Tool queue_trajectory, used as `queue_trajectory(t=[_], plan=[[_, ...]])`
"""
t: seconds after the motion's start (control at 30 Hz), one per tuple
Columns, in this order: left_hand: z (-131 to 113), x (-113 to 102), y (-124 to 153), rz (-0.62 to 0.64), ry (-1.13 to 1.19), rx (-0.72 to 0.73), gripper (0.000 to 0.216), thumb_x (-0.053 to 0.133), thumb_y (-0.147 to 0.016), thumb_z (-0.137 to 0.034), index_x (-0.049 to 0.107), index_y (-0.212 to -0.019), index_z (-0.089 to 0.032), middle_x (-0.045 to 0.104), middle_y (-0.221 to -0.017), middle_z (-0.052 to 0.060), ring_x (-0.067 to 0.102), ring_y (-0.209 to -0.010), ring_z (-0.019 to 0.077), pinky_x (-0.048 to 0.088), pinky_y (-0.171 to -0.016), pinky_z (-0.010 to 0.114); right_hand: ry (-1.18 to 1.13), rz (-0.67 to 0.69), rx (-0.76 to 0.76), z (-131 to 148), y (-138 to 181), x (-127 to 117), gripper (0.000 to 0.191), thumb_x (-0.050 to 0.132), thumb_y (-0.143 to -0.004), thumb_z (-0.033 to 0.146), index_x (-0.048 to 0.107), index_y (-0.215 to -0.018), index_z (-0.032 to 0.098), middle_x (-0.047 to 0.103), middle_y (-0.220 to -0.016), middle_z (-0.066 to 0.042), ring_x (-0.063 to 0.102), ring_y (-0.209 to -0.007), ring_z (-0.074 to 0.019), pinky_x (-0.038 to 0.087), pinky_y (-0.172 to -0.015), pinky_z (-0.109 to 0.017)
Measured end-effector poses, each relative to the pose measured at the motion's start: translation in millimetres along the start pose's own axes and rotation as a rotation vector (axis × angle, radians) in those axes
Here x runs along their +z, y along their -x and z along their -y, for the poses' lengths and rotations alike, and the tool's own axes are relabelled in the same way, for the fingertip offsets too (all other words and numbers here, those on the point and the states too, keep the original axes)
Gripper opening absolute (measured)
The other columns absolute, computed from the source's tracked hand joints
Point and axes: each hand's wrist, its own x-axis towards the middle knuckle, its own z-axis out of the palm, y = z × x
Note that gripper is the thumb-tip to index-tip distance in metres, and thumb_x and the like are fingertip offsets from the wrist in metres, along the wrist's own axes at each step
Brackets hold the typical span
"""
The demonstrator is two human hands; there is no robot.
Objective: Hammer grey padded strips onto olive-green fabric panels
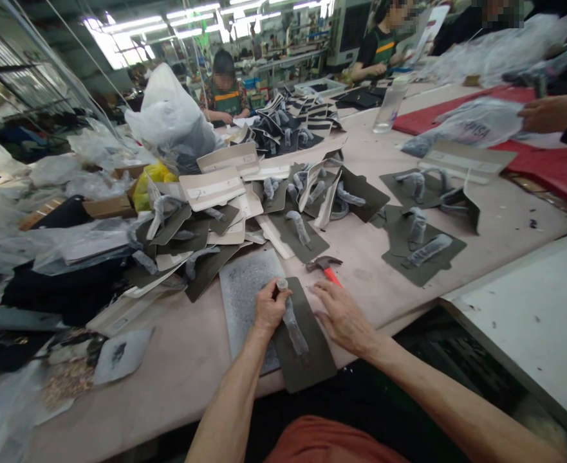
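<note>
A dark olive card (307,350) with a plastic-wrapped grey strap (293,331) on it lies at the table's near edge, partly over a grey metal plate (242,292). My left hand (268,307) is closed round a small metal punch (282,283), held upright on the card's top corner. My right hand (341,316) lies flat with spread fingers on the card's right edge and the table. A hammer (325,265) with a red handle lies just beyond my right fingertips.
Several olive and cream cards with wrapped straps (302,212) are heaped across the table's middle. Plastic bags (172,119) and dark cloth pile at the left. A red mat (548,161), a clear bottle (389,106) and a co-worker's hand (546,114) are at the right. A white board (539,315) borders the near right.
</note>
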Motion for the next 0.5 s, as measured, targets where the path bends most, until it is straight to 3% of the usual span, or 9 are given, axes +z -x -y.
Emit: queue_trajectory(t=[0.13,0.27,0.37,0.5], plan=[[1,6,-6,-0.083,0.124,-0.137,0.023,0.077,-0.069,-0.03,0.07,-0.087,-0.018,0.072,-0.075,0.0,0.065,-0.07,0.0157,0.051,-0.068,0.026,-0.043,0.194,-0.365,44,-20,6,0.039,0.051,-0.085,0.011,0.054,-0.123,0.02,0.055,-0.128,-0.011,0.05,-0.11,-0.0242,0.04,-0.091,-0.038],[-5,5,-21,-0.306,0.39,-0.351,0.036,0.08,-0.065,-0.037,0.064,-0.088,-0.014,0.072,-0.073,0.003,0.069,-0.066,0.017,0.053,-0.064,0.027,0.107,0.257,-0.426,60,-34,11,0.018,0.05,-0.087,0.014,0.057,-0.104,0.017,0.061,-0.108,-0.01,0.052,-0.091,-0.022,0.037,-0.081,-0.037],[-23,-14,-32,-0.463,0.549,-0.323,0.037,0.079,-0.066,-0.038,0.06,-0.087,-0.014,0.072,-0.074,0.003,0.071,-0.068,0.017,0.054,-0.066,0.028,0.192,0.229,-0.316,60,-43,1,0.019,0.045,-0.085,0.009,0.056,-0.099,0.016,0.061,-0.094,-0.01,0.054,-0.081,-0.0217,0.036,-0.075,-0.036],[-66,-56,-39,-0.504,0.453,-0.049,0.033,0.08,-0.07,-0.037,0.064,-0.087,-0.014,0.074,-0.081,0.004,0.071,-0.074,0.0157,0.056,-0.072,0.027,0.271,0.126,0.039,61,-53,-22,0.027,0.046,-0.08,0.009,0.055,-0.104,0.016,0.064,-0.093,-0.012,0.059,-0.076,-0.0236,0.035,-0.068,-0.035]])
